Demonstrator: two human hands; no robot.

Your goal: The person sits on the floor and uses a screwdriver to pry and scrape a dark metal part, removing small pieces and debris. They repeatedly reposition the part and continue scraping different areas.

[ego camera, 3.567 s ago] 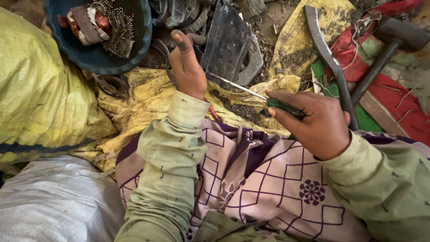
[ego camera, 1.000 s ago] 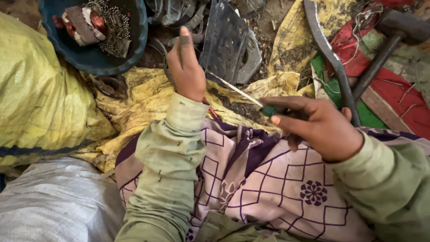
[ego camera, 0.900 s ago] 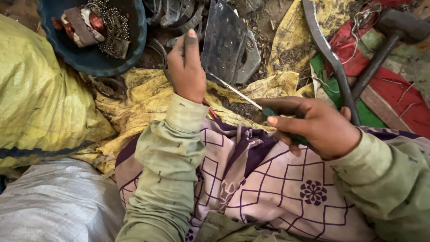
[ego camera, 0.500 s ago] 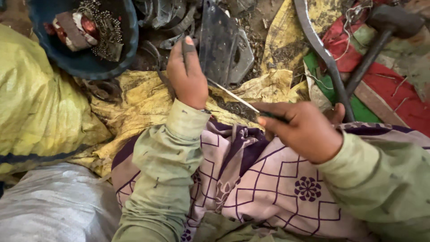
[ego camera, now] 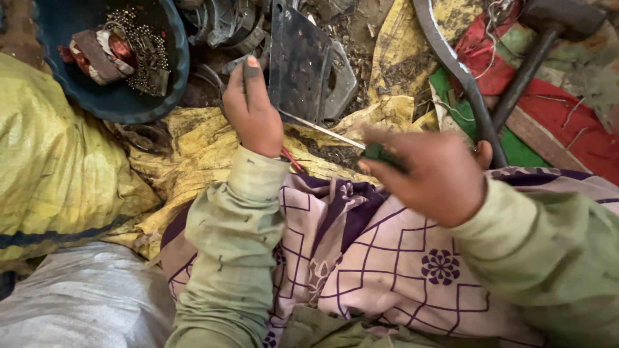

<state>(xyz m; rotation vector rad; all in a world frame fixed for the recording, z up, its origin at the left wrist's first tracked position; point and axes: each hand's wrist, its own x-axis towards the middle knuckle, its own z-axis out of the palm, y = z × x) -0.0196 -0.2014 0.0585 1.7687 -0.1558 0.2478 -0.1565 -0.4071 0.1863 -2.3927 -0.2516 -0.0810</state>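
— Metal everywhere? Where exactly?
— Dark metal plate [ego camera: 300,61] upright in scrap, just past left hand [ego camera: 253,113].
— Grip?
— Left hand wrapped around something hidden; cannot tell what. Right hand [ego camera: 438,177] clenched on green-handled screwdriver [ego camera: 342,138], shaft slanting toward left hand, likely for prying.
— Nearby?
— Blue bowl [ego camera: 138,96], hammer [ego camera: 541,45].

Likely a scrap yard: metal scrap [ego camera: 303,61], hammer [ego camera: 548,32].

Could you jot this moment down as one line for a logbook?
left hand: on dark metal scrap | right hand: grips green-handled screwdriver | nearby: blue bowl, hammer
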